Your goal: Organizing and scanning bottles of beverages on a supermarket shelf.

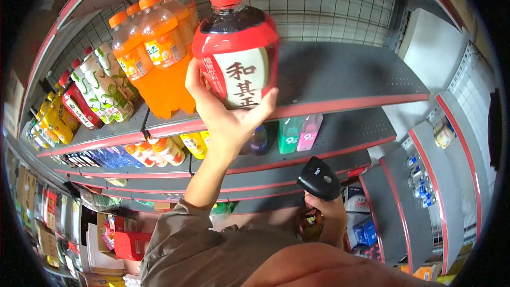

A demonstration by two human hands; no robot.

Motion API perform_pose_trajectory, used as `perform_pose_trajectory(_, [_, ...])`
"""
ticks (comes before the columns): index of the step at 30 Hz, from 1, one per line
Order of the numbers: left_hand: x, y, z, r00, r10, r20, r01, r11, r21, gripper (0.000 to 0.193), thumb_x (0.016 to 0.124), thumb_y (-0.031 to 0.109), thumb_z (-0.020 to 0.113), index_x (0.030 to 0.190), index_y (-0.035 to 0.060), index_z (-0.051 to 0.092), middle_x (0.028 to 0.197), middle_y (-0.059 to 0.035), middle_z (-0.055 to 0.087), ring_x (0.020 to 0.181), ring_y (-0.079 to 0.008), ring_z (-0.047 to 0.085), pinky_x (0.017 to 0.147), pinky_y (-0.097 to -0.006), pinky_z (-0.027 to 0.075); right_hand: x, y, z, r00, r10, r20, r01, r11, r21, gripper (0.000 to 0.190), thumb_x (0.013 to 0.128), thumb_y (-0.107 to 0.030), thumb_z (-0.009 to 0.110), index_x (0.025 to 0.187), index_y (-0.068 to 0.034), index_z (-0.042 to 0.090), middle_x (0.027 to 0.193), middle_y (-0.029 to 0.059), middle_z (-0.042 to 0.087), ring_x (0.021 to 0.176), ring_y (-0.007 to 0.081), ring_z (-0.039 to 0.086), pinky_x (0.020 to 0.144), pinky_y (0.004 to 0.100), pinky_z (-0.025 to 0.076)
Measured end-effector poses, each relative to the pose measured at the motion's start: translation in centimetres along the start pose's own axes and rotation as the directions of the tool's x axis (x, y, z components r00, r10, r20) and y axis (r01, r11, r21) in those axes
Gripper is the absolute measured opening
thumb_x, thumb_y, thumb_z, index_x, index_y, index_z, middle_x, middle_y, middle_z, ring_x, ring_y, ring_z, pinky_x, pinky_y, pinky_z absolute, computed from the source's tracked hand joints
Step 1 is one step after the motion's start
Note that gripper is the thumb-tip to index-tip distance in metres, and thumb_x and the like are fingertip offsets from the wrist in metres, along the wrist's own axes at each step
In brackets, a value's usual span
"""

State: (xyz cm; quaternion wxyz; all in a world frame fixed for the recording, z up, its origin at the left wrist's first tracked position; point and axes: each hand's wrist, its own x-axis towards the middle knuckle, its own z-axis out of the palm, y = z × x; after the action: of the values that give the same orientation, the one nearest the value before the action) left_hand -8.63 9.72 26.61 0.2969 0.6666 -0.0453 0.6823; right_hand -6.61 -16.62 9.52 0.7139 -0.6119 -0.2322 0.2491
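My left hand (229, 121) is raised in front of the upper shelf and grips a large plastic drink bottle (239, 54) near its lower part, thumb on the right side. The bottle has a red cap, dark liquid and a red wrapper with a pale panel bearing writing. Down at the right, my right hand (324, 205) holds a black handheld barcode scanner (320, 179), its head facing the shelves. Just left of the bottle stand orange soda bottles (159, 56) with orange caps on the upper shelf (338, 71).
White and green bottles (105, 87) and yellow bottles (57, 117) line the shelf leftward. Below stand a green bottle (289, 137) and a pink bottle (309, 135). More shelving (414, 191) rises at right. A red box (133, 245) sits low at left.
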Motion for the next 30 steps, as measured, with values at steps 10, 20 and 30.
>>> perform_pose_trajectory(10, [0.4, -0.1, 1.0, 0.980, -0.186, 0.075, 0.171, 0.970, 0.174, 0.098, 0.063, 0.025, 0.087, 0.136, -0.0024, 0.027, 0.114, -0.0194, 0.055, 0.098, -0.0277, 0.061, 0.086, -0.0367, 0.050, 2.9, -0.1, -2.8, 0.975, 0.026, 0.221, -0.033, 0.999, 0.030, 0.060, 0.073, -0.005, 0.076, 0.128, -0.007, 0.052, 0.114, 0.0022, 0.059, 0.105, 0.0123, 0.054, 0.092, 0.0322, 0.043])
perform_pose_trajectory(20, [1.2, 1.5, 1.2, 0.964, -0.253, 0.089, 0.128, 0.725, 0.677, 0.096, 0.062, 0.039, 0.087, 0.133, -0.0047, 0.038, 0.101, -0.0217, 0.059, 0.089, -0.0398, 0.062, 0.073, -0.0451, 0.052, 4.7, -0.8, -3.4, 0.943, 0.050, 0.329, -0.024, 0.996, -0.085, 0.058, 0.071, -0.009, 0.080, 0.124, -0.005, 0.055, 0.111, 0.0040, 0.062, 0.101, 0.0129, 0.058, 0.088, 0.0327, 0.046])
perform_pose_trajectory(30, [2.6, -2.4, 1.6, 0.917, -0.376, 0.133, 0.185, 0.696, 0.694, 0.106, 0.060, 0.035, 0.089, 0.135, -0.0106, 0.030, 0.111, -0.0312, 0.057, 0.099, -0.0450, 0.061, 0.083, -0.0483, 0.052, 2.1, 3.2, -4.6, 0.974, 0.090, 0.208, -0.077, 0.995, -0.067, 0.068, 0.067, -0.010, 0.085, 0.127, -0.003, 0.053, 0.118, 0.0072, 0.062, 0.108, 0.0145, 0.057, 0.093, 0.0352, 0.047])
